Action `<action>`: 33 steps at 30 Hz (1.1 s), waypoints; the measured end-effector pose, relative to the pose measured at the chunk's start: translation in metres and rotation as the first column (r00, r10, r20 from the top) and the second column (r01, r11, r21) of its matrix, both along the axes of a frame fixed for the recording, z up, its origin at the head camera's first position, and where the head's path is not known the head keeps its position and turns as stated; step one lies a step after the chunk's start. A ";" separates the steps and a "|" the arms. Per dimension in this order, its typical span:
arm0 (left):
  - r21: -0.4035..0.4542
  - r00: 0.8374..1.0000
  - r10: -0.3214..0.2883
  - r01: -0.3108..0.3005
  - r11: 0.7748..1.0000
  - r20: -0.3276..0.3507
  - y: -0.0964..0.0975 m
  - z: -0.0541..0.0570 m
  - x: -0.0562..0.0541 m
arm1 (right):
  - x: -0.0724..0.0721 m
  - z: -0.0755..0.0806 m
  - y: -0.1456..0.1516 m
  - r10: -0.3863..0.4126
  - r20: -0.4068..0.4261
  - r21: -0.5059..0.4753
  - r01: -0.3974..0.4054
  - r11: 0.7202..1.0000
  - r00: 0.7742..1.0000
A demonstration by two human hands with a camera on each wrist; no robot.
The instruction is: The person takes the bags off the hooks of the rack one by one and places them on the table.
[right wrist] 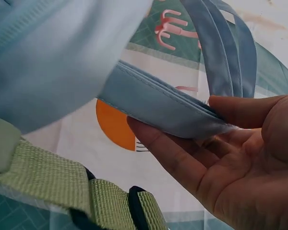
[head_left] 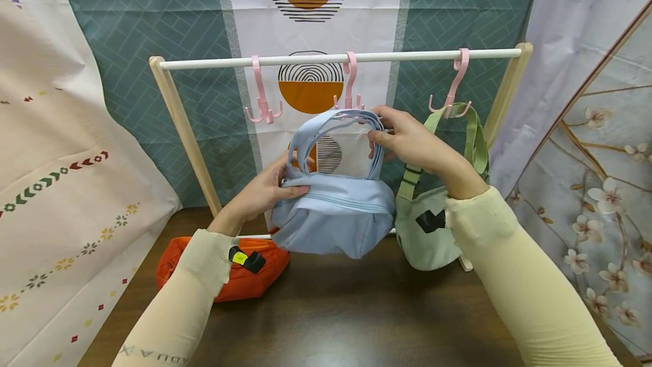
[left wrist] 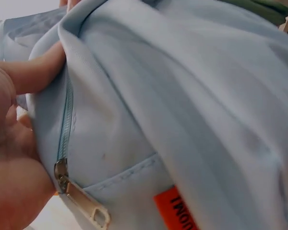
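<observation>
A light blue handbag [head_left: 333, 217] with a zipper is held up in front of the rack, its looped straps raised to the middle pink hook [head_left: 350, 81]. My left hand [head_left: 265, 188] grips the bag's upper left corner, thumb on the front; the left wrist view shows the metal zipper pull [left wrist: 86, 203] and a red tag [left wrist: 175, 208] close by. With my right hand [head_left: 407, 135] I pinch the right side of the straps [right wrist: 168, 105] between thumb and fingers. Whether the straps sit on the hook's prongs I cannot tell.
A green bag [head_left: 430, 242] hangs by its strap from the right pink hook [head_left: 450, 86]. The left pink hook [head_left: 262, 95] holds nothing. An orange-red bag [head_left: 254, 276] lies on the dark table [head_left: 346, 316] at left. A white rod [head_left: 214, 63] spans the wooden frame.
</observation>
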State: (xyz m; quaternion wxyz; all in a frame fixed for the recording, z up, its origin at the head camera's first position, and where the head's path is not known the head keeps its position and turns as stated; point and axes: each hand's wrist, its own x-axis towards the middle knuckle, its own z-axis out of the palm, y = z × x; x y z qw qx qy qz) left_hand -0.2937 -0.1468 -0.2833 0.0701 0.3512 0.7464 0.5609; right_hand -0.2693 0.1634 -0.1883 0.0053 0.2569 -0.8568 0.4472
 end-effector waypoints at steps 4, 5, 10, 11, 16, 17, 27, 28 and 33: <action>0.017 0.999 0.040 -0.040 0.999 -0.020 -0.003 -0.001 0.004 | 0.003 -0.006 0.000 0.013 -0.024 0.005 -0.012 1.000 1.000; 0.019 0.998 0.052 -0.052 0.998 -0.019 -0.005 -0.002 0.006 | 0.005 -0.009 0.000 0.023 -0.027 0.010 -0.023 1.000 0.999; 0.018 0.993 0.114 -0.114 0.993 0.011 -0.017 -0.004 0.014 | 0.015 -0.030 -0.001 0.085 0.013 0.028 -0.085 0.996 0.996; 0.021 0.993 0.120 -0.120 0.993 0.022 -0.020 -0.004 0.016 | 0.018 -0.035 -0.001 0.095 0.026 0.037 -0.096 0.995 0.995; 0.051 0.994 0.105 -0.106 0.993 0.024 -0.030 -0.003 0.019 | 0.026 -0.065 -0.004 0.136 0.051 0.051 -0.138 0.989 0.989; 0.062 0.996 0.089 -0.090 0.994 0.018 -0.031 -0.003 0.019 | 0.025 -0.071 -0.006 0.136 0.038 0.043 -0.138 0.990 0.990; 0.057 0.996 -0.011 0.006 0.998 0.087 -0.033 -0.004 0.017 | 0.020 -0.099 -0.024 0.097 0.055 -0.276 -0.078 0.958 0.994; 0.050 0.996 -0.014 0.009 0.999 0.092 -0.032 -0.004 0.017 | 0.020 -0.101 -0.025 0.098 0.064 -0.299 -0.074 0.951 0.993; 0.044 0.997 -0.006 0.002 0.999 0.082 -0.029 -0.005 0.019 | 0.020 -0.109 -0.028 0.032 0.027 -0.336 -0.021 0.942 0.999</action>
